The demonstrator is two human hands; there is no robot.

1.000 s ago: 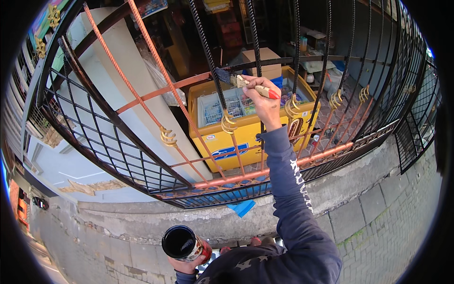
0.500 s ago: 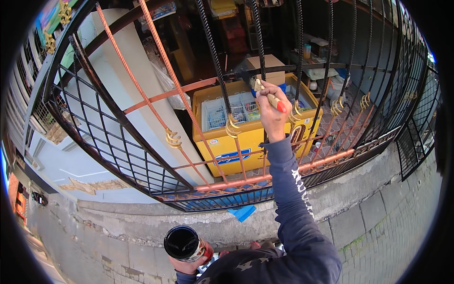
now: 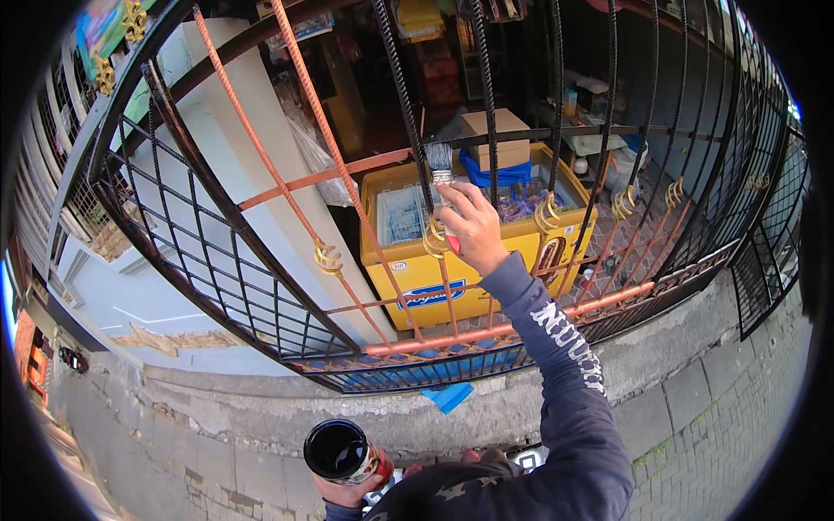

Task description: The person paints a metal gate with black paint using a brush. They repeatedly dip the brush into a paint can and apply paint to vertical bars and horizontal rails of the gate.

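Observation:
A paintbrush with dark, paint-wetted bristles and a pale metal band is gripped by my right hand, its reddish handle tip showing below my fingers. The bristles point up against the horizontal rail of a metal grille, beside a black twisted bar. Whether they touch the rail I cannot tell. Low in front of me, my left hand is wrapped round an open can of black paint. Left of the brush, the rail and the twisted bars are copper-coloured; right of it, the rail is black.
Behind the grille stands a yellow chest freezer with a cardboard box and blue cloth on top. Gold ornaments ring the bars. A concrete ledge runs below, with a blue scrap on it.
My right hand has moved left and slightly down with the brush, whose bristles now point more upright. The left hand with the can stays nearly in place. The view has shifted slightly.

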